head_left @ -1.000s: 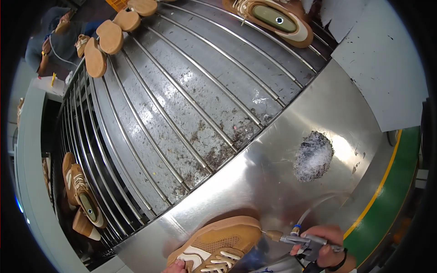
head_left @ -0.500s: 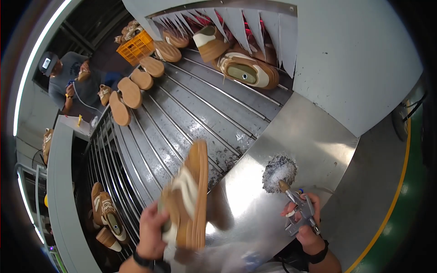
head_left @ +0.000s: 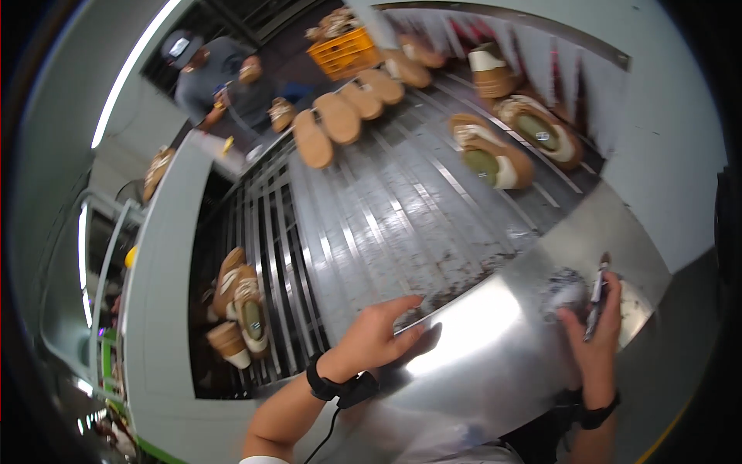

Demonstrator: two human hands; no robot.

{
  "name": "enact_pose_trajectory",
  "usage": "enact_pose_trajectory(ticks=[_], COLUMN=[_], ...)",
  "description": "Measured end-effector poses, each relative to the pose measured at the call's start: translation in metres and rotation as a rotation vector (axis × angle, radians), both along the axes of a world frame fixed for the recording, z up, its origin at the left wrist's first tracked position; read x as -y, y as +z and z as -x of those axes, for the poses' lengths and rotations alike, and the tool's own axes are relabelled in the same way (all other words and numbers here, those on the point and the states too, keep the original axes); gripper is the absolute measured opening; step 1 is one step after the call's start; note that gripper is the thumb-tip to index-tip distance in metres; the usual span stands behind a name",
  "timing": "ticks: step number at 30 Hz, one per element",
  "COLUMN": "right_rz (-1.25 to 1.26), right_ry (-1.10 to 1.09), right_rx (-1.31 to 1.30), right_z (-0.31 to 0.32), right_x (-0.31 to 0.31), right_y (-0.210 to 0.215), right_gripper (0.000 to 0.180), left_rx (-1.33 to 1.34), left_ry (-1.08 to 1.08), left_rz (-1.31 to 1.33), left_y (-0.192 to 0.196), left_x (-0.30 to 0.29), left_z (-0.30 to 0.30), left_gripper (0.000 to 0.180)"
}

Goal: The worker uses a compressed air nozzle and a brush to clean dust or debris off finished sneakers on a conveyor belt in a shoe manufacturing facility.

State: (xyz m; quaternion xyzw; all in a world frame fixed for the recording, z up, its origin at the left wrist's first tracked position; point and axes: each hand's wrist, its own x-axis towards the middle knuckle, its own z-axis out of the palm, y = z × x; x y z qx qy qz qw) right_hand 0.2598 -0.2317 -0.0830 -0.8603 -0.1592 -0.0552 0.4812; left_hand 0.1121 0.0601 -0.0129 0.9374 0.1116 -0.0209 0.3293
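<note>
Head view: left hand spread and holding nothing, right hand clamped on a spray gun

I am watching from afar as the left hand (head_left: 375, 336) is hovering by the inner edge of a steel ledge (head_left: 433, 398), thumb and fingers apart; whether it is touching the metal I cannot tell. On the right, the right hand (head_left: 597, 352) is gripping a slim metal spray gun (head_left: 596, 303) above the ledge, its brown tip pointing up. Motion is blurring the tool, and the palm is hiding part of its handle. Behind the thumb, a dark, whitish patch (head_left: 568, 284) is showing only partly. Both forearms are running off the lower edge.

Farther up, a tan shoe (head_left: 495, 147) with a green insole is lying on the metal rods (head_left: 379, 220), just beside a similar shoe (head_left: 541, 135). Blurred hanging strips (head_left: 576, 77) are obscuring what is behind them. A co-worker (head_left: 220, 73) is holding something too small to make out.

For moving, I am seeing the widest room over the rods, between the left hand and a row of upturned soles (head_left: 338, 118). Toward the right, the ledge is ending at a corner above dark floor.
</note>
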Motion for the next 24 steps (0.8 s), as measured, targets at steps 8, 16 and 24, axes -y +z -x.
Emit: enact_pose_trajectory(ticks=[8,16,24], right_rz=[0.202,0.045,-0.438], right_ry=[0.160,0.121,-0.041], right_rx=[0.014,0.018,-0.100], right_z=[-0.025,-0.016,0.041], right_x=[0.010,0.038,0.031], right_y=[-0.019,-0.036,-0.052], right_gripper=[0.077,0.049,0.047], left_rx=[0.376,0.847,0.803], left_ry=[0.894,1.618,1.570], left_rz=[-0.575,0.043,0.622], left_y=[-0.024,-0.019,-0.008], left_x=[-0.106,-0.197,-0.219], left_z=[0.213,0.325,0.311], left_gripper=[0.039,0.083,0.062])
